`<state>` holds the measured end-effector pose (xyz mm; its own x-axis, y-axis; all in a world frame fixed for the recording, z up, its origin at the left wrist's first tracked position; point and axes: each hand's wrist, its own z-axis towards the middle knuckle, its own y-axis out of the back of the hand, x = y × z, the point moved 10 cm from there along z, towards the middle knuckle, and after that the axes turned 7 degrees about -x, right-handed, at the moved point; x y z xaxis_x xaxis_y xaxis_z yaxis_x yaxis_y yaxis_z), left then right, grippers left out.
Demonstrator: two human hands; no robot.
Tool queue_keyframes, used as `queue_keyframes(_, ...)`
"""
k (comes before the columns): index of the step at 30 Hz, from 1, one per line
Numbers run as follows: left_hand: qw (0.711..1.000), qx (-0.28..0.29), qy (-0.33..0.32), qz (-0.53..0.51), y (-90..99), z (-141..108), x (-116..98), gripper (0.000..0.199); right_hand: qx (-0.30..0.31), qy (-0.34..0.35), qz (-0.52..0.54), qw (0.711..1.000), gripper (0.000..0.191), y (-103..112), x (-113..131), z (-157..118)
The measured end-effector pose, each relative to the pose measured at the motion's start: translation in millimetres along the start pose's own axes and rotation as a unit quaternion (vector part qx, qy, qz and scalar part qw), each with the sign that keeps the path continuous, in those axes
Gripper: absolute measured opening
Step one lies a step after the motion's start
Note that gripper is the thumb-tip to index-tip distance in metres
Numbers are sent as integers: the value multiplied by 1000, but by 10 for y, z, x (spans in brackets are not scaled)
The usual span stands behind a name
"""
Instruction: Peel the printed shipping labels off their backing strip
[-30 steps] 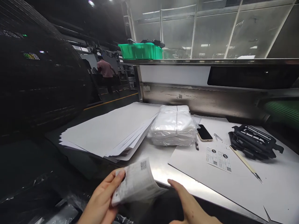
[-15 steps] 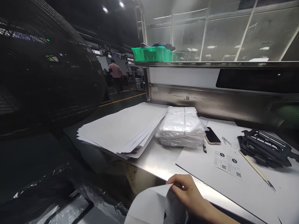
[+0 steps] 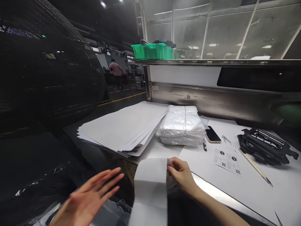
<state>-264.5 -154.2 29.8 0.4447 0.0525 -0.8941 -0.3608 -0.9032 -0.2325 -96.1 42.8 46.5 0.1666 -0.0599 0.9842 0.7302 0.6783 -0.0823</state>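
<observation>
Left hand (image 3: 94,192) bare, fingers (image 3: 114,182) slim, tapering at tips; wrist (image 3: 64,212) bare. Right hand (image 3: 182,172) bare, tiny speck on back; right forearm (image 3: 211,201) bare, slim, smoothly rounded. Nails too small to tell.

Bundle (image 3: 182,125) bhd strip (image 3: 150,194), phone (image 3: 213,134) R

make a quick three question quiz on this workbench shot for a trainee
1. Which hand is holding the white strip?
2. True or false: in this view, the phone lies to the right of the plastic-wrapped bundle.
3. Fill in the colour: the ___ bin sits on the shelf.

Key: 1. The right hand; the left hand is open. 2. True. 3. Green.
</observation>
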Motion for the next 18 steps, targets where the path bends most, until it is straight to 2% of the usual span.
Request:
queue_keyframes(2,991,127,36,20,-444,-12,268,73,-3,-21,58,998,10,-10,23,21)
queue_keyframes(5,959,258,18,116,-967,-223,556,66,-11,-42,126,991,12,21,48,32)
queue_keyframes(7,949,267,3,169,-1147,-332,648,52,-11,-54,159,986,15,70,52,34)
queue_keyframes(9,947,252,-7,200,-1246,-379,665,33,-6,-66,179,982,17,132,48,37)
queue_keyframes(11,946,245,-14,211,-1312,-391,662,22,9,-78,189,979,18,180,41,38)
queue_keyframes(16,958,210,-6,197,-1327,-362,706,25,65,-117,201,970,42,174,-70,-24)
queue_keyframes(18,956,224,22,187,-1319,-388,781,32,71,-130,194,970,41,176,-171,-80)
